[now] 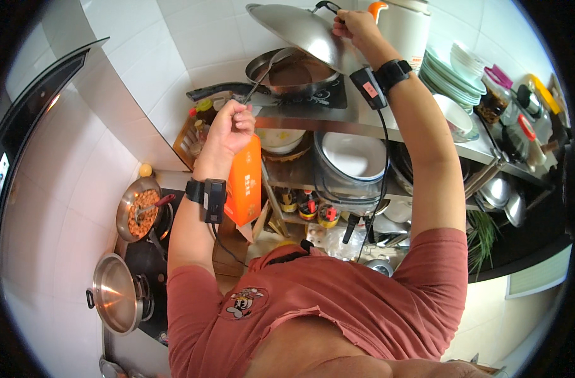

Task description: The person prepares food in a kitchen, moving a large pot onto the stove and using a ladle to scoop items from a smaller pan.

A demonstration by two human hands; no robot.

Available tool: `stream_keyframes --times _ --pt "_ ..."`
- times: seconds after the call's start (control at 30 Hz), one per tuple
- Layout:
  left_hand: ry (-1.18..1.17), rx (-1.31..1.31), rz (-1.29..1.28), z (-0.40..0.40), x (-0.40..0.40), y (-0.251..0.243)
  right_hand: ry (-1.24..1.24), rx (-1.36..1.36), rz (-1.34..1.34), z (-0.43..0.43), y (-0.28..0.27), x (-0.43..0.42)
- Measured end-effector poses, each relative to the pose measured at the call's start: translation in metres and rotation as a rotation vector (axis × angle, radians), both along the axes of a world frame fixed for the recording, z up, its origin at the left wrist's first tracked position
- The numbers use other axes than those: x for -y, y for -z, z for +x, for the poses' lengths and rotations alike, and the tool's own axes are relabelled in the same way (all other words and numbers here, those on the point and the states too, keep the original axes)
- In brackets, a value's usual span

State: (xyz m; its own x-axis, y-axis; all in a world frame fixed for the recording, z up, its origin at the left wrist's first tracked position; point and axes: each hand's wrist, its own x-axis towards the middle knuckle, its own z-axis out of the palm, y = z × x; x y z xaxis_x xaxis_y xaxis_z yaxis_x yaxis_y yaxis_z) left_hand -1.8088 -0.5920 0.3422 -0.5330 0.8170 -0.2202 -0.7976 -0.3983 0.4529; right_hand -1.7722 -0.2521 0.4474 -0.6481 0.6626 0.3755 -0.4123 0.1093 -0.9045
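My left hand (233,124) is closed around the thin handle of a metal ladle (259,85), whose head rests over the rim of a frying pan (311,88). Reddish-brown liquid lies in the pan, and its black handle points left. Above the pan's right side, my right hand (361,29) grips the black handle of a domed metal lid (311,35). The lid is tilted and hides part of the pan. Beneath the pan is a black hob with a floral pattern (337,94), on a stainless-steel shelf (311,124).
Stacked plates (450,85) and jars crowd the shelf at right, beside a white jug (403,33). An orange box (247,184) stands below my left hand. Diced food fills a pan (122,208) on the left stove, near a steel pot (112,293). Basins (356,153) occupy the lower shelf.
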Motion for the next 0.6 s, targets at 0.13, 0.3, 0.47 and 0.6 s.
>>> stream_keyframes --times 0.13,0.3,0.47,0.6 --pt "0.027 -0.01 0.035 -0.002 0.011 0.001 -0.032 -0.003 -0.018 -0.005 0.004 0.0" --pt "0.091 -0.2 -0.07 0.006 0.002 0.011 -0.024 0.013 -0.034 -0.005 0.008 -0.001" --pt "0.014 -0.531 -0.315 0.01 0.004 0.017 -0.017 0.04 -0.022 -0.001 0.007 0.009" --pt "-0.172 -1.166 -0.814 0.018 0.003 0.001 -0.011 0.022 -0.029 -0.001 0.004 0.011"
